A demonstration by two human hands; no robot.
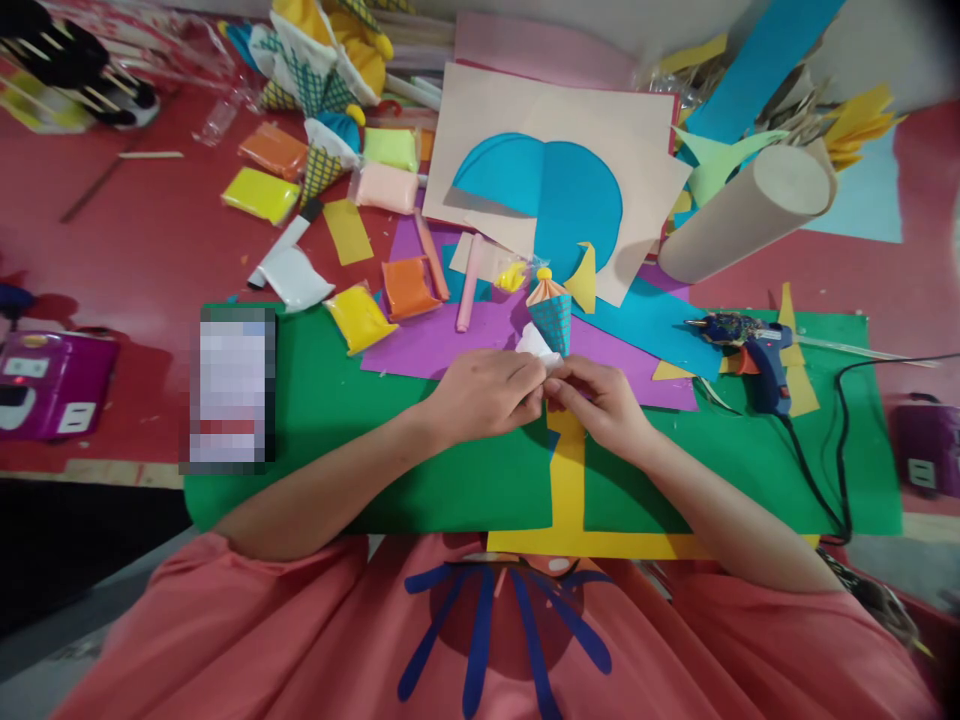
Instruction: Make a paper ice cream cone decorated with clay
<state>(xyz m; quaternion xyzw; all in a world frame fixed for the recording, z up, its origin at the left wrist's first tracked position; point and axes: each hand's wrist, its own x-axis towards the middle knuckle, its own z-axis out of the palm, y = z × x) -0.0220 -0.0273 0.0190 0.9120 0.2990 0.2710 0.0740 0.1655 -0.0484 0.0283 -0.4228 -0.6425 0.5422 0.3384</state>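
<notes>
Both hands meet over the green sheet near the middle of the view. My left hand [491,393] is closed, with a small white piece [538,346] showing at its fingers. The fingertips of my right hand [600,398] are pinched together against the left ones; what they hold, if anything, is hidden. Just beyond the fingers stands a small teal patterned cone [552,322] with a peach top and a yellow ball. Beside it lie a yellow packet [511,276] and a curved yellow paper scrap [583,280].
A glue gun [765,360] with a black cord lies right. A phone [232,390] is at left. Clay packets, including orange [409,288] and yellow [361,317], a marker [285,245], blue cut paper [577,195] and a cardboard tube [742,215] lie farther back.
</notes>
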